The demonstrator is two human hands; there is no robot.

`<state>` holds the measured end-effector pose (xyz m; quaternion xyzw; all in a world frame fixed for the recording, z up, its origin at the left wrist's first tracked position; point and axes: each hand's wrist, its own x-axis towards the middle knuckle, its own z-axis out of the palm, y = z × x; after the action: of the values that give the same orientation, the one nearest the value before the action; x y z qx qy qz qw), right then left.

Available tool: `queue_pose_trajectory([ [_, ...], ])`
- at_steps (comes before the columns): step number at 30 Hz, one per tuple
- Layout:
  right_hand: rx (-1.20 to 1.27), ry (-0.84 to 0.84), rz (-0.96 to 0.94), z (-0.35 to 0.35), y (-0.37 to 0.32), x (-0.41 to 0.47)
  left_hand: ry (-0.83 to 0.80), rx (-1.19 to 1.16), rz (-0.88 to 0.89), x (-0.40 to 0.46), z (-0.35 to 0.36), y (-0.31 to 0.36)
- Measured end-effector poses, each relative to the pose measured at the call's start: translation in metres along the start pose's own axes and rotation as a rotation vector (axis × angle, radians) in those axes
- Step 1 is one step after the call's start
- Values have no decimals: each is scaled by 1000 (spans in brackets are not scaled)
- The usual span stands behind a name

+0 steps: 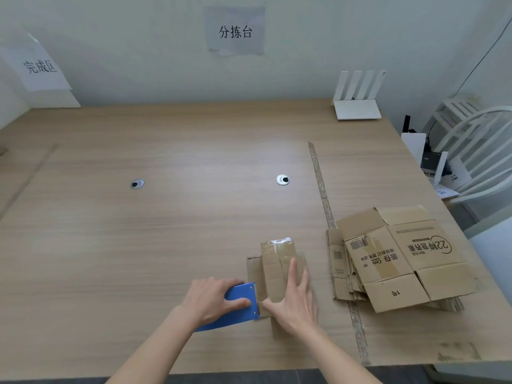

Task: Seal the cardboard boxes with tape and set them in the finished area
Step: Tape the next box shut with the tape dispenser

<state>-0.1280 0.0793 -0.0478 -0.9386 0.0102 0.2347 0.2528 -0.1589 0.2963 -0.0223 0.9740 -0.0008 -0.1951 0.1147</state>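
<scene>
A small cardboard box stands on the wooden table near its front edge, with clear tape running over its top seam. My right hand lies flat on the box top, fingers straight. My left hand grips a blue tape dispenser, whose front end touches the box's left side. A stack of flattened cardboard boxes lies to the right.
A strip of tape runs front to back across the table on the right. Two metal cable grommets sit mid-table. A white router stands at the back right. Wall signs hang centre and left. A white chair stands beyond the right edge.
</scene>
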Motion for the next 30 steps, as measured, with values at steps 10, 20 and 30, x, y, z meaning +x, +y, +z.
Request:
queue_pose_trajectory([
  [10,37,-5,-73,2,12,2,25,152,-71,16,29,23],
  [20,-28,17,-79,9,20,8,280,124,-144,32,80,9],
  [30,-63,62,-15,19,18,8,239,45,-262,29,104,-33],
])
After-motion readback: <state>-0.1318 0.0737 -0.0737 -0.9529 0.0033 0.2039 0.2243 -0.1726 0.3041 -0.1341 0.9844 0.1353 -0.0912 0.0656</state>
